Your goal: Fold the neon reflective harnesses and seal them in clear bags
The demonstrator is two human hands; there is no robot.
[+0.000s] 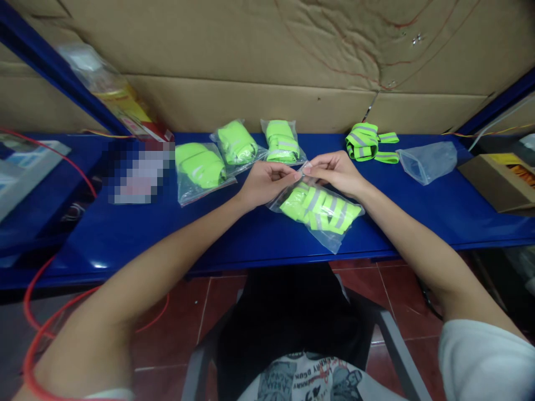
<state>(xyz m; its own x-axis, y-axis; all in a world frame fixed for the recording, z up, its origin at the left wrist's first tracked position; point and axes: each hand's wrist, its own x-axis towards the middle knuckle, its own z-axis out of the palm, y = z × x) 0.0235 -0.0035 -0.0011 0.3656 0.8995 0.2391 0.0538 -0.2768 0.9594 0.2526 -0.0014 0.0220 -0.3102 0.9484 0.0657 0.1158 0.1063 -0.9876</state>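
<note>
A clear plastic bag holding a folded neon-yellow reflective strap lies on the blue shelf in front of me. My left hand and my right hand both pinch the bag's top edge, fingertips almost touching at the middle. The bag's bottom rests on the shelf and points toward me.
Three filled bags lie in a row behind my hands. An unbagged neon strap and an empty clear bag sit to the right. A cardboard box stands at far right; cardboard lines the back wall.
</note>
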